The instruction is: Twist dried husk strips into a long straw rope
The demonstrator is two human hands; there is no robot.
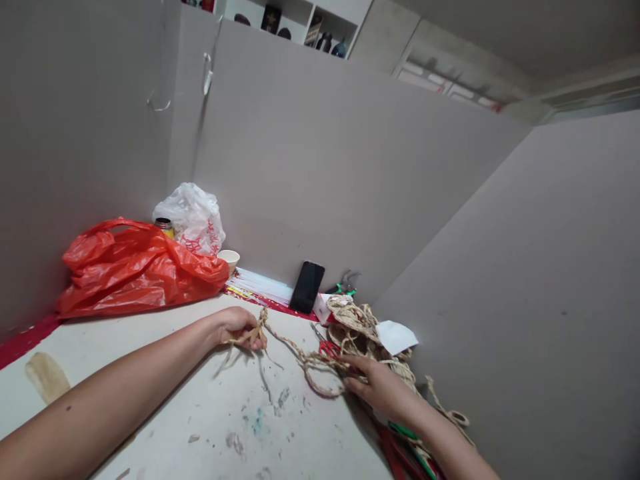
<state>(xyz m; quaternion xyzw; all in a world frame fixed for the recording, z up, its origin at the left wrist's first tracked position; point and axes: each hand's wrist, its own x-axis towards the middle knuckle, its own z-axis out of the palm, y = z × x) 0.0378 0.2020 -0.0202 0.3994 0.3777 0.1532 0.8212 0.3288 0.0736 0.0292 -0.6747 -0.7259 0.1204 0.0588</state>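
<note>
My left hand (243, 329) is closed around the frayed end of a braided straw rope (290, 343), with loose strands sticking out below the fingers. From there the braid runs right across the white tabletop and curls into a loop near my right hand (370, 383). That hand reaches over the rope pile, its fingers stretched forward and the thumb apart. Its fingertips are beside the handles of red scissors (329, 349), whose blades point up and left. Whether they touch the handles or the braid is unclear. Behind lies a heap of coiled straw braid (353, 320).
A red plastic bag (145, 270), a white plastic bag (193, 213) and a paper cup (229, 259) stand back left. A phone (307, 287) leans against the grey partition (310, 153). Green-handled pruners (346, 285) and white paper (396, 337) are near the heap.
</note>
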